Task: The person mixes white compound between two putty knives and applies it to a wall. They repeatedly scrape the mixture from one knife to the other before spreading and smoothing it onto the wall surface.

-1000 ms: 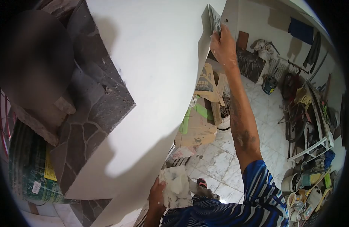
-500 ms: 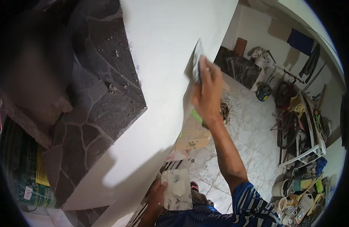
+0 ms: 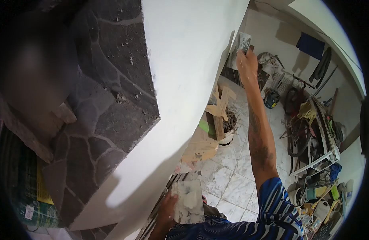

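My right hand (image 3: 247, 66) is stretched out far to the upper right, fingers wrapped round a putty-smeared putty knife (image 3: 243, 42). The knife's blade stands just past the right edge of the white wall (image 3: 184, 64), seemingly apart from it. Low in the view, my left hand (image 3: 166, 210) grips the side of a flat, stained plate (image 3: 183, 216), its thumb over the edge. A pale lump of putty (image 3: 189, 199) lies on that plate. Dark stone cladding (image 3: 126, 52) borders the white surface on the left.
A white-tiled floor (image 3: 232, 172) lies below. Cut cardboard (image 3: 200, 148) and a white bucket of twigs (image 3: 226, 139) stand near the wall. On the right are a white metal frame (image 3: 315, 163), bottles and cluttered tools. A dark blurred shape fills the upper left.
My right hand has moved up and right with the putty knife, from over the white surface to past its edge. My left hand and the plate have hardly moved.
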A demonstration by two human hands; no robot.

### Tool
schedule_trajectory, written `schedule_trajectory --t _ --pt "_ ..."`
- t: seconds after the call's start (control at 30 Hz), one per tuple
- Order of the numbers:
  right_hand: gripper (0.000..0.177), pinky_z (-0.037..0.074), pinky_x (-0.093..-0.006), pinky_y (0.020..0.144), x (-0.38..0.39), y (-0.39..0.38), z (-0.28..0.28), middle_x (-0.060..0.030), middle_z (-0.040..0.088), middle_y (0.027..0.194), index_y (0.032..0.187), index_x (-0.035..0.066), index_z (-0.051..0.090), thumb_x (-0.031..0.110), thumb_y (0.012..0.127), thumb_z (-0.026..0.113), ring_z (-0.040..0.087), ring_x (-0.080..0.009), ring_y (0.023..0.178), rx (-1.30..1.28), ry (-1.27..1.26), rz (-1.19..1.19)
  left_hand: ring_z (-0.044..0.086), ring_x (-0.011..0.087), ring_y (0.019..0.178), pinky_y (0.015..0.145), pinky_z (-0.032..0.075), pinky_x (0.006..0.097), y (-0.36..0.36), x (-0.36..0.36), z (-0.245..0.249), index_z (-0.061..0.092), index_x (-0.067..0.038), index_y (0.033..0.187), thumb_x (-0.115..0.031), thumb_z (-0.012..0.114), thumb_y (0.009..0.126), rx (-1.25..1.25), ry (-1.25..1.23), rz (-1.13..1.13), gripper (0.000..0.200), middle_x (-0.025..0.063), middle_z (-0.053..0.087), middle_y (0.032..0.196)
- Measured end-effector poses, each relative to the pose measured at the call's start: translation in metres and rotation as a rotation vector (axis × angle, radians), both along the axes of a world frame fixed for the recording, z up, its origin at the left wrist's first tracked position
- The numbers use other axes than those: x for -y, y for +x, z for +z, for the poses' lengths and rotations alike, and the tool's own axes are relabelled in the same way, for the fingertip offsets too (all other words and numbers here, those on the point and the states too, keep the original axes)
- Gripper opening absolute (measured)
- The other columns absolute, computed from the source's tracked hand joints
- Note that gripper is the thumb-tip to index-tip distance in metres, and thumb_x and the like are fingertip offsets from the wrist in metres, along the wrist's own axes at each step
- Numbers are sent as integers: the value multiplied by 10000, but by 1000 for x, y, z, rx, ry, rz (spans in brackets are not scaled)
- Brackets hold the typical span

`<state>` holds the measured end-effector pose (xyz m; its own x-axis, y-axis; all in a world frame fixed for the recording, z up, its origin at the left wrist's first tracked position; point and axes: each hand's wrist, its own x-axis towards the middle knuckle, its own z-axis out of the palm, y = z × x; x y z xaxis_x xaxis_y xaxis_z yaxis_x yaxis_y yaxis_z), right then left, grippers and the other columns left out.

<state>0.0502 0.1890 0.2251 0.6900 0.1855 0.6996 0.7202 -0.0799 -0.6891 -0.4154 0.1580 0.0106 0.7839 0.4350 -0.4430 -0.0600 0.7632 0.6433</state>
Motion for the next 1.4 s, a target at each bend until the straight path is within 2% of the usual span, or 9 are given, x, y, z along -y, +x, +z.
schedule_trajectory --t 0.17,0.3,0.5,0.57,0.63,0.77,1.07,1.23,1.4 --pt "329 487 -444 831 -9 -42 -10 -264 592 1085 1151 -109 563 117 920 504 609 -378 952 308 -127 -119 621 266 1150 1002 499 389 2 0 -13 392 15 1451 -189 494 991 -78 114 1 513 171 580 1313" --pt "613 421 -452 1021 3 -104 -63 -223 496 1318 1377 -38 492 -85 767 517 503 -391 1195 586 -121 28 621 268 1156 1004 500 391 4 -1 -12 388 16 1454 -181 481 991 -71 86 -4 512 173 578 1318" --pt "634 401 -459 1060 43 -97 -69 -231 531 1314 1392 -15 500 -105 766 542 489 -410 1231 799 -122 195 621 269 1164 1002 505 391 9 -4 25 386 13 1456 -169 465 988 29 5 -69 509 170 579 1323" --pt "329 459 -444 915 31 -77 -42 -266 591 1160 1232 -53 551 14 911 533 582 -401 1058 440 33 35 622 265 1156 990 509 386 11 -4 43 392 9 1455 -177 473 987 41 -54 -84 510 166 581 1323" --pt "231 481 -451 783 20 -51 -8 -270 630 970 1095 -77 564 109 967 516 630 -405 869 160 36 -59 624 255 1144 979 511 378 11 -1 39 403 6 1450 -191 482 989 25 -11 -66 508 160 585 1315" --pt "262 485 -463 693 -3 28 27 -256 630 774 975 -96 577 160 949 526 632 -415 707 231 -43 -207 624 223 1111 960 505 352 7 4 14 433 10 1430 -237 496 999 -55 117 -1 500 146 601 1279" --pt "295 497 -452 743 0 -36 58 -261 643 899 1059 -123 604 115 914 503 657 -387 838 50 -110 -21 629 187 1058 919 501 313 0 2 -4 454 12 1418 -209 477 998 -111 173 12 475 130 621 1236" --pt "498 444 -397 999 -6 -87 -12 -247 532 1233 1364 -11 514 -6 867 486 551 -382 1164 518 41 32 618 207 1111 955 495 332 0 2 2 476 17 1376 -231 451 1018 -118 212 -16 437 136 614 1237" --pt "692 431 -444 1043 4 -153 -89 -197 511 1323 1439 25 479 -49 754 544 523 -388 1199 608 -20 170 628 225 1112 957 508 348 3 2 8 449 14 1397 -218 443 1017 -76 164 -39 446 146 606 1256"
